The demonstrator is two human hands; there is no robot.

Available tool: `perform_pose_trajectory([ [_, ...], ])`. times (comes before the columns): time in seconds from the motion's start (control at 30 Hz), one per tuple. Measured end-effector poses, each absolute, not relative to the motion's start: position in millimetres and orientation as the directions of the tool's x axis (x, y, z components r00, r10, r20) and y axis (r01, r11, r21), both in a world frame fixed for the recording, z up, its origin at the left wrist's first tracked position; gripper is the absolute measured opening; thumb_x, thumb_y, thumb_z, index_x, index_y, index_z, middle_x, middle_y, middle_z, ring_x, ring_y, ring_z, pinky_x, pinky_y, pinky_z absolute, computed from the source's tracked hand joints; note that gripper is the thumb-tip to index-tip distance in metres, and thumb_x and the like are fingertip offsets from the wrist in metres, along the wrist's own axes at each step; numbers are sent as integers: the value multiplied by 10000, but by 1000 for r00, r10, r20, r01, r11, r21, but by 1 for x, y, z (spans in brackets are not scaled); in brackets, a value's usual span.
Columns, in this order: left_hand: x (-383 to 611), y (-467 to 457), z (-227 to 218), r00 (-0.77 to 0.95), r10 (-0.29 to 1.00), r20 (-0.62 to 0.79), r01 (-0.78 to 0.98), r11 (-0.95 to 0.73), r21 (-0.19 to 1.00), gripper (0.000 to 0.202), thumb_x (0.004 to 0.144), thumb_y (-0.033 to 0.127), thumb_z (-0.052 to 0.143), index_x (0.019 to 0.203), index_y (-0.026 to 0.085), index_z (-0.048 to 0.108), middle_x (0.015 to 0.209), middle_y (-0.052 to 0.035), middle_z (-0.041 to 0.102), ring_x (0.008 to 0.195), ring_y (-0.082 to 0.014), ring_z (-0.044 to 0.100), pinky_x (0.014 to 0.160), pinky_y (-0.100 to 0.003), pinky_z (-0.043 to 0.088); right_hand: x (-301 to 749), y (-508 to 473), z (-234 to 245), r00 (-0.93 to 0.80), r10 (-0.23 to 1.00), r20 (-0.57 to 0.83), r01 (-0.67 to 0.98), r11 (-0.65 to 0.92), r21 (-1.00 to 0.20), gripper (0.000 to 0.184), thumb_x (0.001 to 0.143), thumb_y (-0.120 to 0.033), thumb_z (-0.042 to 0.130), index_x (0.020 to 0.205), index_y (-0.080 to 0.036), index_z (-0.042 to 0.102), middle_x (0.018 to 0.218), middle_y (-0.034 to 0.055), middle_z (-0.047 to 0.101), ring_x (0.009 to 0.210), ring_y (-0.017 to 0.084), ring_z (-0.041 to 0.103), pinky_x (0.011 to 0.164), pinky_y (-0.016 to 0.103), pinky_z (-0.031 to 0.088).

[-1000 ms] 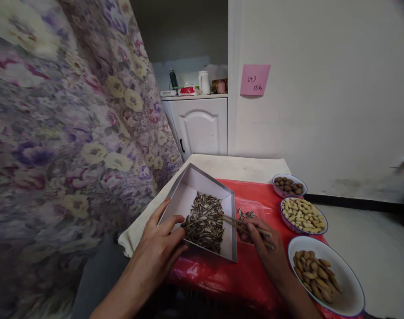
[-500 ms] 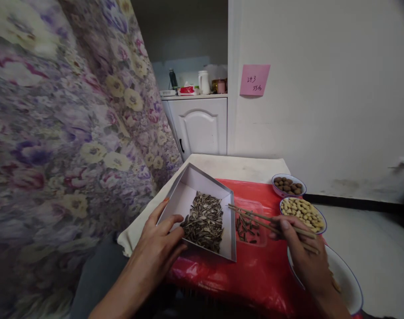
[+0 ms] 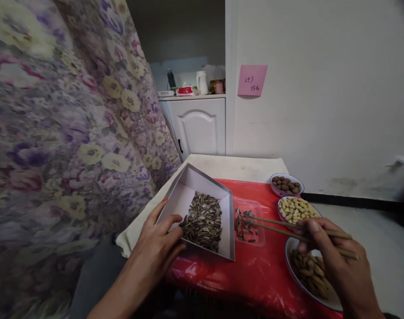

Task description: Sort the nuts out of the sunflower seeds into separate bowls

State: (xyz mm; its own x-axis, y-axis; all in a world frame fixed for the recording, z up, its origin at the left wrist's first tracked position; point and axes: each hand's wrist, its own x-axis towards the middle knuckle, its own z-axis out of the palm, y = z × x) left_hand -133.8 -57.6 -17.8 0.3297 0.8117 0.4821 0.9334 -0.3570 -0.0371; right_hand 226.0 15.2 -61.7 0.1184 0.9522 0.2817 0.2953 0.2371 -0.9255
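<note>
My left hand (image 3: 157,241) grips the near left edge of a grey-white cardboard box (image 3: 178,199), which is tilted. A heap of striped sunflower seeds (image 3: 205,221) lies in the box. In my right hand (image 3: 341,263) is a pair of chopsticks (image 3: 275,222), held slightly apart. Their tips are over a clear plastic tray (image 3: 261,237) just right of the box, among the loose sunflower seeds (image 3: 241,229) in it. Whether the tips pinch a seed is too small to tell.
Along the right side stand a bowl of brown round nuts (image 3: 286,184), a bowl of pale nuts (image 3: 297,208) and a bowl of larger tan nuts (image 3: 310,270), partly behind my right hand. Red plastic sheeting (image 3: 251,274) covers the table. A floral curtain (image 3: 72,155) hangs at left.
My right hand has moved right and toward me. The chopstick tips have gone from the box's right edge to over the seeds in the plastic tray. My left hand stays on the box.
</note>
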Motion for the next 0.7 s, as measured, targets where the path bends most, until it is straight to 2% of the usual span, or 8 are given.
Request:
perform_pose_trajectory([
  [0.2, -134, -56, -18, 345, 807, 479, 929, -368, -49, 77, 846, 171, 602, 776, 197, 585, 1083, -77, 609, 1372, -373, 303, 1074, -648, 347, 214, 15, -69, 147, 942, 302, 253, 260, -932, 311, 913, -490, 566, 939, -203, 683, 626, 8, 665, 700, 219, 674, 710, 299, 507],
  [0.3, -133, -56, -17, 343, 811, 475, 930, -363, -51, 91, 844, 164, 602, 760, 192, 583, 1080, -83, 606, 1381, -389, 271, 1060, -647, 360, 200, 17, -75, 44, 952, 304, 215, 288, -933, 291, 932, -472, 546, 942, -208, 666, 646, 6, 667, 707, 211, 667, 699, 293, 500],
  [0.47, -133, -56, -17, 349, 802, 484, 926, -373, -51, 101, 840, 165, 606, 746, 192, 584, 1053, -79, 613, 1351, -371, 330, 1071, -644, 350, 172, 20, -81, -142, 943, 299, 186, 322, -928, 305, 960, -462, 490, 905, -211, 654, 659, 4, 671, 662, 196, 653, 629, 275, 490],
  [0.7, -134, -57, -17, 345, 805, 483, 929, -366, -54, 95, 836, 177, 611, 747, 198, 584, 1062, -89, 617, 1357, -379, 323, 1074, -641, 351, 154, 14, -84, -214, 924, 316, 168, 353, -920, 278, 972, -416, 486, 857, -219, 646, 619, -21, 646, 629, 174, 635, 622, 254, 465],
])
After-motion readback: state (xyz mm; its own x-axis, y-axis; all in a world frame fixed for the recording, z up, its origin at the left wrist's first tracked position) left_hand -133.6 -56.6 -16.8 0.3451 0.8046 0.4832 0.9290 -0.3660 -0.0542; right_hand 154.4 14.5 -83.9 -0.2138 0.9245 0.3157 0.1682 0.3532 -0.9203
